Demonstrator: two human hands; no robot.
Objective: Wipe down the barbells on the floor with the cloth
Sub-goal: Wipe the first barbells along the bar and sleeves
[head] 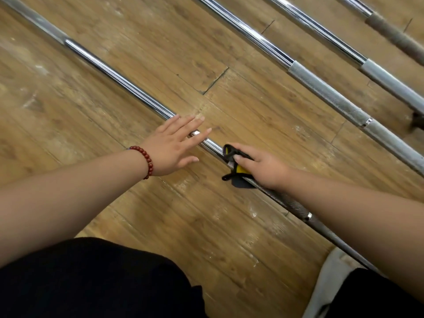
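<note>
A chrome barbell [119, 80] lies diagonally across the wooden floor from upper left to lower right. My left hand [175, 144], with a red bead bracelet at the wrist, is spread flat with straight fingers over the bar. Just to its right, my right hand [261, 165] presses a black and yellow cloth [232, 162] around the same bar, fingers curled over it. Part of the cloth sticks out below the bar.
Three more barbells lie parallel farther away: one with a knurled grip [325, 94], another behind it [376, 70], and a darker one [394, 36] at the top right. My dark-trousered knees [91, 281] fill the bottom; a pale shoe [325, 285] shows at lower right.
</note>
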